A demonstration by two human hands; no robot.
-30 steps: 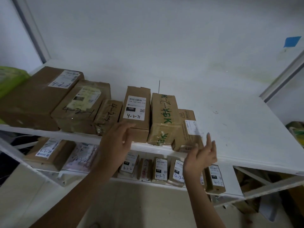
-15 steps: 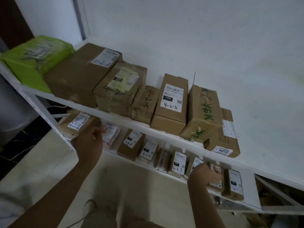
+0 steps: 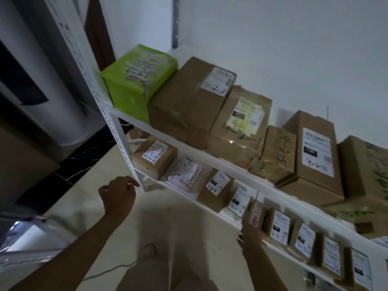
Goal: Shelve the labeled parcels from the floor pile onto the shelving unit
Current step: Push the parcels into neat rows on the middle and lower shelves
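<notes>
- My right grip (image 3: 251, 238) is wide: its fingers look straight, laid against the front of a small parcel (image 3: 256, 214), though blur softens the detail.
- That small parcel stands upright on the lower shelf (image 3: 189, 196), in a row of similar ones running right. No floor pile is in view.
- I judge it light and fairly stiff: plain brown card, narrow and boxy, with red scribble on its face. I would pinch it across the two narrow sides, thumb on one and fingers on the other, since its neighbours crowd in close.
- My left grip (image 3: 118, 196) holds nothing. Its fingers are loosely curled, just beside the foot of the white post (image 3: 123, 148).
- The shelf unit (image 3: 231, 164) is painted white metal with a perforated post and flat boards.
- On the upper board, the green parcel (image 3: 138, 80) at far left is plastic-wrapped and looks slick under tape.
- Beside it sits a big carton (image 3: 189, 101), creased and taped. It probably needs both palms under its ends.
- A pink packet (image 3: 184, 175) on the lower shelf looks soft and crumpled, likely floppy, so I would support it from beneath.
- The floor (image 3: 178, 217) is pale, smooth tile.
</notes>
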